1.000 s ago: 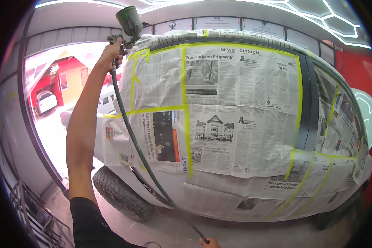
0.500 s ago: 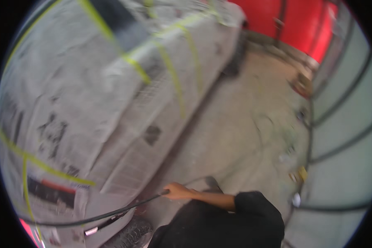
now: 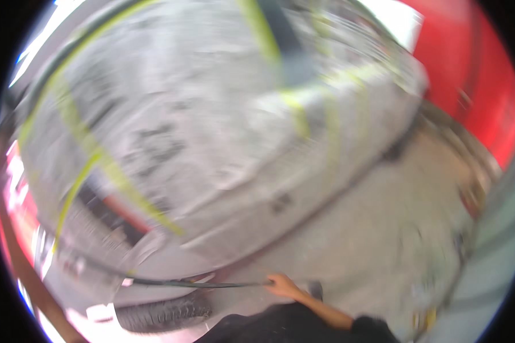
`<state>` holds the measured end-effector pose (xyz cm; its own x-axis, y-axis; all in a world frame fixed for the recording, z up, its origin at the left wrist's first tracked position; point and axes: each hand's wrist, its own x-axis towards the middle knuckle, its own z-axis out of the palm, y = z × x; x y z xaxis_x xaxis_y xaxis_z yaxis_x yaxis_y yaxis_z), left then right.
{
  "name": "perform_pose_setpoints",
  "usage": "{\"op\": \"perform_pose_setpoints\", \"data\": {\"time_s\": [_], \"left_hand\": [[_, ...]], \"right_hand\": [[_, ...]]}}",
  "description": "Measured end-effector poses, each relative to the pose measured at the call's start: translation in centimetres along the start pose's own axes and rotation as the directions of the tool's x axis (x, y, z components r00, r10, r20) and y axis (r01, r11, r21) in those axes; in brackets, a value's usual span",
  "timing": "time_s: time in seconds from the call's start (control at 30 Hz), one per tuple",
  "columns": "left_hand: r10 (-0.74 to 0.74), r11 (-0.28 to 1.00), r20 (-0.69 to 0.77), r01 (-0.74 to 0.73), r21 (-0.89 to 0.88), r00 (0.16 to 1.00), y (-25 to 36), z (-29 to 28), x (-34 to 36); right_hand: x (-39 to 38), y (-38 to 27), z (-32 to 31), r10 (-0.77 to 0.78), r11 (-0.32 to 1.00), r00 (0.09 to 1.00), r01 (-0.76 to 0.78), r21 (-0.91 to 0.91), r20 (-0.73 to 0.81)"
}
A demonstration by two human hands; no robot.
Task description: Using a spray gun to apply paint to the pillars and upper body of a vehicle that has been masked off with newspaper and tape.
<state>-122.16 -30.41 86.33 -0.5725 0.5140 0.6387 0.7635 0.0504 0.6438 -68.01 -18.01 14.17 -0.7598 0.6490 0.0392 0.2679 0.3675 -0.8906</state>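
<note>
My right hand (image 3: 280,284) is closed around a thin black hose (image 3: 212,284). The hose runs left from my fist, along the lower side of a car (image 3: 234,188) covered in newspaper. Strips of yellow-green tape (image 3: 123,180) hold the paper over the bodywork. Where the far end of the hose goes is too blurred to follow. My right forearm, bare below a black sleeve, enters from the lower right. My left hand is out of sight.
A treaded tyre (image 3: 163,313) shows at the lower left beside the car. Concrete floor (image 3: 372,228) stretches along the car's right side. A red panel (image 3: 463,74) stands at the upper right. Small yellow items (image 3: 426,317) lie near the pale wall (image 3: 492,280).
The view has swung left, so the car and floor appear farther right, and more of the tyre shows. My right hand still grips the hose. The picture is more smeared by motion.
</note>
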Motion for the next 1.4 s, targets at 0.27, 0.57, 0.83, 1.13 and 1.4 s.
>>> {"op": "perform_pose_setpoints", "data": {"time_s": [0.27, 0.57, 0.83, 1.13, 1.4], "left_hand": [[-0.184, 0.982, -0.285, 0.161, -0.101, 0.941, 8.4, -0.5, -6.4], [-0.162, 0.985, -0.363, 0.129, -0.115, 0.918, 9.2, -0.4, -7.4], [-0.149, 0.988, -0.339, 0.126, -0.09, 0.929, 8.0, -2.7, -7.2], [-0.139, 0.99, -0.303, 0.125, -0.065, 0.943, 10.4, -5.0, -8.5], [-0.105, 0.993, -0.283, 0.114, 0.016, 0.953, 12.2, -5.1, -9.9]], "right_hand": [[-0.5, -4.0, 0.1, 0.14, 0.943, 0.982, -0.172, 0.286, 0.126], [1.8, -4.3, -1.3, 0.21, 0.917, 0.965, -0.25, 0.311, 0.155], [3.3, -2.6, -0.8, 0.226, 0.934, 0.958, -0.264, 0.241, 0.177], [3.3, -3.1, 0.4, 0.147, 0.97, 0.973, -0.178, 0.165, 0.18], [2.8, -3.1, 0.9, 0.05, 0.993, 0.987, -0.066, 0.101, 0.15]]}}
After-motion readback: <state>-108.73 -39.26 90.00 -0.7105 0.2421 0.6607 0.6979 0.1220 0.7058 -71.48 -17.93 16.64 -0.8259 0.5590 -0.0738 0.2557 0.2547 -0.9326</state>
